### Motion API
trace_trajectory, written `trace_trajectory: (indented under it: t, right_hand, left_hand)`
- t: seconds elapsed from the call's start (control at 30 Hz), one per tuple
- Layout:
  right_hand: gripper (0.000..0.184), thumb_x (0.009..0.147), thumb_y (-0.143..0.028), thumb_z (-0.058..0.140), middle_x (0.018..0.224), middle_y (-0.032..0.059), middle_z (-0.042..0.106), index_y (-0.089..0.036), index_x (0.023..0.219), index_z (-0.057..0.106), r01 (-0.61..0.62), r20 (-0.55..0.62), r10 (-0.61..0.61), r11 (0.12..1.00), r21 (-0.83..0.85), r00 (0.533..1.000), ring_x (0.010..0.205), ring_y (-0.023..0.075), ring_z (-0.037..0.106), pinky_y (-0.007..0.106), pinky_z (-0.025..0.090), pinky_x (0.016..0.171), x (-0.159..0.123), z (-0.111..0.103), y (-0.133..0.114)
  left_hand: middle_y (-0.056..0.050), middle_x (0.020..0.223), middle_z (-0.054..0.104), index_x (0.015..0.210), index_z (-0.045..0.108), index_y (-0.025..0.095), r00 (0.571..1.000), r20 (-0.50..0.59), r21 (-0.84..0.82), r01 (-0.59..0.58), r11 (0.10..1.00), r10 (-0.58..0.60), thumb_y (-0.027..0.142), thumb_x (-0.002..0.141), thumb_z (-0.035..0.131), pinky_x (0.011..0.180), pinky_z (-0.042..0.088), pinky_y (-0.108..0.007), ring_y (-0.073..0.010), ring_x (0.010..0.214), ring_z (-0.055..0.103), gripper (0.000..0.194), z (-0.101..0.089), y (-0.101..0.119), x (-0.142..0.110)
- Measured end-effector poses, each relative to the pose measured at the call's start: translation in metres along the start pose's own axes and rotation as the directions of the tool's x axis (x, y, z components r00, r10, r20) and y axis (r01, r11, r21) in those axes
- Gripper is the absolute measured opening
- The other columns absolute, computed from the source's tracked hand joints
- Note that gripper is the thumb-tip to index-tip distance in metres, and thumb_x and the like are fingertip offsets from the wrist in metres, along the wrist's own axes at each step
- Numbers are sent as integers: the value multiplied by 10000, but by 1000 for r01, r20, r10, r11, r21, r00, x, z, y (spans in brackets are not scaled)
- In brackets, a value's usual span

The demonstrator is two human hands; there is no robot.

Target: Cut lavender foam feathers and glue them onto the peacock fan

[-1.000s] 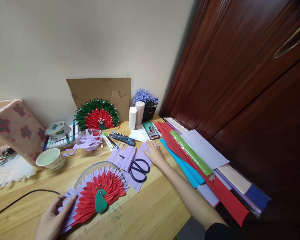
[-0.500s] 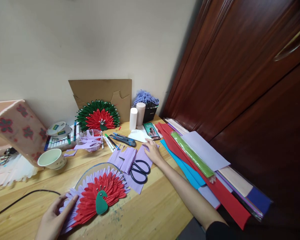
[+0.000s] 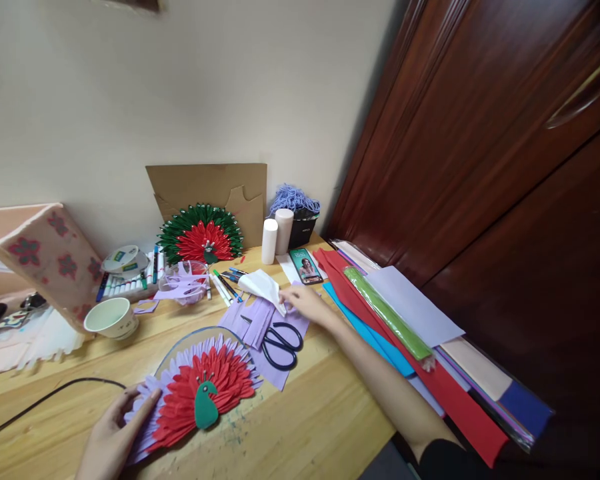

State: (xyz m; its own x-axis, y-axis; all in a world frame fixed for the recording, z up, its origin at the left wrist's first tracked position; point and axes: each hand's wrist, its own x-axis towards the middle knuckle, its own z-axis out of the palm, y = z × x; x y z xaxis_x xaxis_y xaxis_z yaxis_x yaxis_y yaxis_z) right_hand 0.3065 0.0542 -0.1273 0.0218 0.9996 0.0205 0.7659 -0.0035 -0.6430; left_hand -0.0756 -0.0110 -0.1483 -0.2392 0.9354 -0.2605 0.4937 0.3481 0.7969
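My left hand (image 3: 113,427) grips the left edge of a paper peacock (image 3: 200,393) with red and lilac petals and a green body, lying on a round base with a blue rim. My right hand (image 3: 303,300) pinches the right corner of a white tissue (image 3: 261,287), which is lifted over the pens. Below it are black-handled scissors (image 3: 283,347), resting on lilac crepe paper (image 3: 273,373). A folded lilac strip (image 3: 256,325) covers part of the blades.
A paper cup (image 3: 111,319), a clear bowl of lilac scraps (image 3: 184,283) and boxed markers (image 3: 130,285) stand left. A second peacock (image 3: 205,237) leans on cardboard (image 3: 205,180). A phone (image 3: 306,267) and coloured paper sheets (image 3: 410,313) lie right.
My right hand has taken hold of the white tissue and drawn it leftwards from beside the phone, now covering the box cutter. My left hand keeps its grip on the peacock.
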Motion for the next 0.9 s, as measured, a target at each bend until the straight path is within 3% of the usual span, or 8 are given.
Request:
trace_trajectory:
  t: [0.1, 0.2, 0.33, 0.47, 0.63, 0.9]
  right_hand:
    - [334, 925, -290, 322, 884, 56, 679, -141, 972, 617, -186, -61, 187, 982, 17, 981, 644, 103, 627, 203, 491, 581, 33, -28, 25]
    - [264, 897, -299, 440, 998, 79, 623, -125, 1046, 570, -358, -116, 355, 934, -6, 927, 806, 144, 613, 289, 510, 702, 62, -50, 52]
    - [312, 856, -309, 527, 1139, 94, 539, -145, 1122, 525, -513, -127, 505, 857, -42, 854, 971, 189, 559, 373, 480, 814, 82, -61, 72]
    - [309, 863, -309, 516, 1119, 82, 550, -144, 1124, 520, -611, -34, 610, 789, -61, 791, 947, 184, 569, 377, 490, 793, 94, -61, 85]
    - [296, 833, -324, 563, 923, 60, 608, -92, 1017, 554, -688, 138, 688, 723, -57, 712, 739, 124, 600, 275, 517, 637, 106, -65, 97]
    - [319, 861, -315, 517, 1124, 77, 548, -149, 1134, 512, -735, 288, 720, 674, -73, 631, 945, 184, 570, 387, 491, 790, 114, -68, 104]
  left_hand:
    - [-56, 836, 668, 849, 627, 157, 1000, 13, -3, 13, 1000, -13, 638, 436, 635, 672, 476, -313, -267, 791, 606, 634, 0, 0, -1]
    - [-54, 802, 670, 817, 634, 158, 1000, 5, -16, 8, 1000, -8, 640, 415, 646, 657, 481, -314, -265, 764, 609, 628, -1, 3, -3]
    - [-42, 749, 672, 739, 630, 169, 1000, -22, -59, 7, 998, -9, 640, 366, 657, 682, 485, -305, -254, 743, 613, 602, -2, 9, -5]
    - [-44, 756, 674, 753, 626, 168, 1000, -4, -73, 22, 997, -23, 632, 358, 663, 687, 484, -306, -258, 759, 612, 611, -2, 9, -5]
    - [-75, 853, 670, 814, 636, 152, 999, 5, -53, 38, 998, -38, 634, 369, 659, 742, 471, -332, -280, 829, 602, 656, -2, 5, -3]
    - [-79, 868, 663, 820, 639, 145, 998, 5, -42, 55, 998, -55, 630, 374, 659, 775, 457, -348, -288, 844, 594, 660, -2, 3, -2]
